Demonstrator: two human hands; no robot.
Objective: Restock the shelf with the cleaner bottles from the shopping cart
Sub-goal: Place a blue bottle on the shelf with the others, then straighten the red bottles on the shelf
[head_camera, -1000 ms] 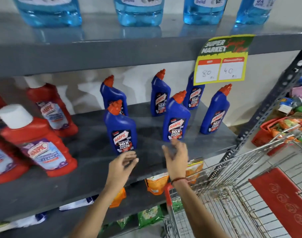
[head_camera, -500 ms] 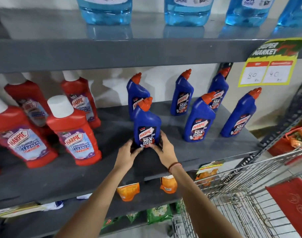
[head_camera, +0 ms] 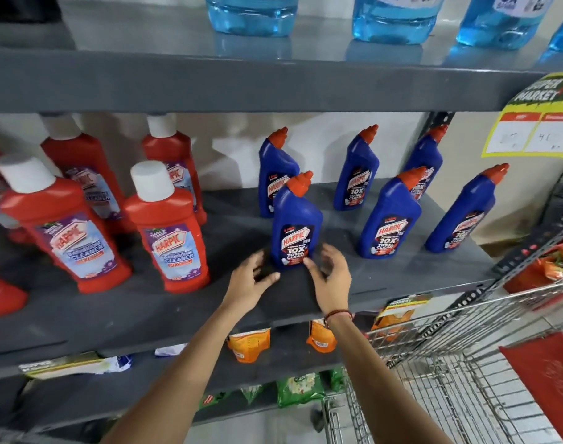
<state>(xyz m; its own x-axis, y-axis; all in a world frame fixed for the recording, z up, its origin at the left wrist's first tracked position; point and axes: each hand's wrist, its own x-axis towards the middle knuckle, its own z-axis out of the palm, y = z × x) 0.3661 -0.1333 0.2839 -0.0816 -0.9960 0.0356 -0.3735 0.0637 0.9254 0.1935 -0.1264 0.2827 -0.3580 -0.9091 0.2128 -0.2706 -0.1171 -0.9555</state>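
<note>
Several blue Harpic cleaner bottles with orange caps stand upright on the grey middle shelf (head_camera: 386,283). The nearest blue bottle (head_camera: 295,224) stands at the shelf's middle front. My left hand (head_camera: 249,282) is just left of its base, fingers spread, a small gap from it. My right hand (head_camera: 331,277) is just right of the base, fingers apart; its fingertips are at the label's lower edge. Neither hand grips the bottle. The wire shopping cart (head_camera: 459,373) is at the lower right; no bottles show in its visible part.
Red Harpic bathroom cleaner bottles (head_camera: 168,225) with white caps fill the shelf's left side. Blue liquid bottles (head_camera: 251,14) stand on the upper shelf. A yellow price sign (head_camera: 536,123) hangs at right. Orange pouches (head_camera: 248,344) lie on the lower shelf. A red basket of goods (head_camera: 549,267) sits at the right.
Both hands held the nearest blue bottle's base half a second ago; now they have let go and drawn back slightly. The view has shifted left, showing more red bottles.
</note>
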